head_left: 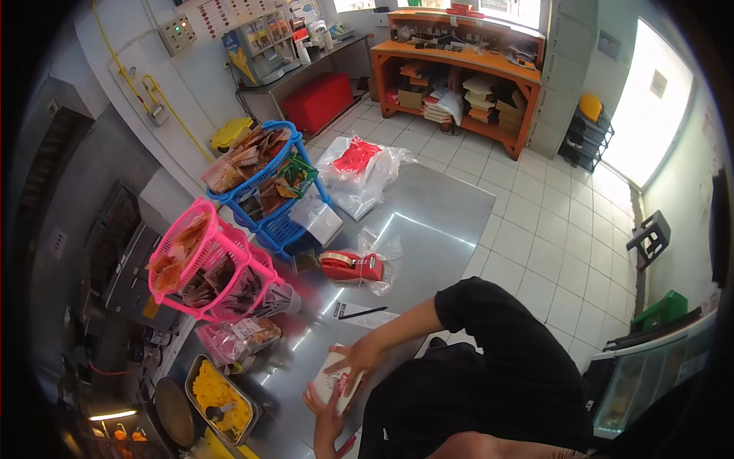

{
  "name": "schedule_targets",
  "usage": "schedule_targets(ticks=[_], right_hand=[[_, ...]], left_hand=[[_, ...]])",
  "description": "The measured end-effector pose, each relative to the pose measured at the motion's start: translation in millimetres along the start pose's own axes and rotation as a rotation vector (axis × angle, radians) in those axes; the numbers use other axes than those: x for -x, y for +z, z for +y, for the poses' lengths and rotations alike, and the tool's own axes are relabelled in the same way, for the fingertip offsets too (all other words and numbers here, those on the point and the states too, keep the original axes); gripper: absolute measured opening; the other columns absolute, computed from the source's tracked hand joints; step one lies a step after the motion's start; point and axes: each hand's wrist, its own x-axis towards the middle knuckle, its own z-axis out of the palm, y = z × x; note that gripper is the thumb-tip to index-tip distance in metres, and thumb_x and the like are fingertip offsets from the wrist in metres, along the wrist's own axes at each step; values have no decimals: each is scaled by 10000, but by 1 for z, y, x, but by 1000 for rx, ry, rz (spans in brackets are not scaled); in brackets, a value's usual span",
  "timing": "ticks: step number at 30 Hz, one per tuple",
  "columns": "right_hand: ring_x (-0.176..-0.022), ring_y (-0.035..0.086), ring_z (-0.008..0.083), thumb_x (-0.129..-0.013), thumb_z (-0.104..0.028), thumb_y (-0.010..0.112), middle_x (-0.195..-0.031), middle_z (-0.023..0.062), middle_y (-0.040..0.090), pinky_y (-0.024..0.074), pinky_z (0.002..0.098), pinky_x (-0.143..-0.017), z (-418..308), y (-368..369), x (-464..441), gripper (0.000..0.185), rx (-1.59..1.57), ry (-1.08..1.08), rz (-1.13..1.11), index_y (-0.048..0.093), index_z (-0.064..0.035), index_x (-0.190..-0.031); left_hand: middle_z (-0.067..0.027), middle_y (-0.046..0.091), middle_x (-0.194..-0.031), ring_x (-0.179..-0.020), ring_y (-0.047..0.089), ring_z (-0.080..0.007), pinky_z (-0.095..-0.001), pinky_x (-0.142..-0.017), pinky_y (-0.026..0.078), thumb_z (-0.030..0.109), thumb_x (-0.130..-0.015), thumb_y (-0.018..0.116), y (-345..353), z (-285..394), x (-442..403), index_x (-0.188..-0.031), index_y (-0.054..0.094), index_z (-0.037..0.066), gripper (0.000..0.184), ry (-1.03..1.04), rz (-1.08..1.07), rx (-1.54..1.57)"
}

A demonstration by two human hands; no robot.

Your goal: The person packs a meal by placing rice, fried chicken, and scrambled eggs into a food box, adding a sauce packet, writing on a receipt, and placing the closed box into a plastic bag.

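Note:
A small white box with red print sits on the steel table in front of me. My right hand reaches over it from above, with fingers bent against its top and far side. At the near side, my left hand grips the box's edge and lower corner. Both hands touch the box, which looks closed. Beyond it lie a printed paper and a black pen. A metal tray of yellow food, with a dark scoop in it, stands to the left.
Pink and blue tiered baskets hold packets along the table's left side. A red tape dispenser stands near plastic bags. A clear bag of bread lies near the tray. An orange shelf unit is at the back.

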Motion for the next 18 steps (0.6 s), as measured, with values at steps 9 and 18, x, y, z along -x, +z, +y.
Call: schedule_targets(ticks=[9,18], right_hand=[[-1354,211,423,-841,-282,620,-1474,86,320,334,536,-1025,6,12,25,301,-231,-7,328,652,-309,-1139],[-900,607,321,-854,-428,589,-913,159,603,494,428,-768,80,-81,156,375,-139,1315,1087,634,-65,-938]], left_hand=[[-246,229,-1448,-1313,233,-477,-629,-1056,160,469,-612,771,-14,46,-37,-1365,447,338,830,67,91,-269],[-206,305,-1369,-1123,388,-383,-500,-913,306,486,-726,640,15,52,-100,-1336,483,367,642,-251,420,-300]])
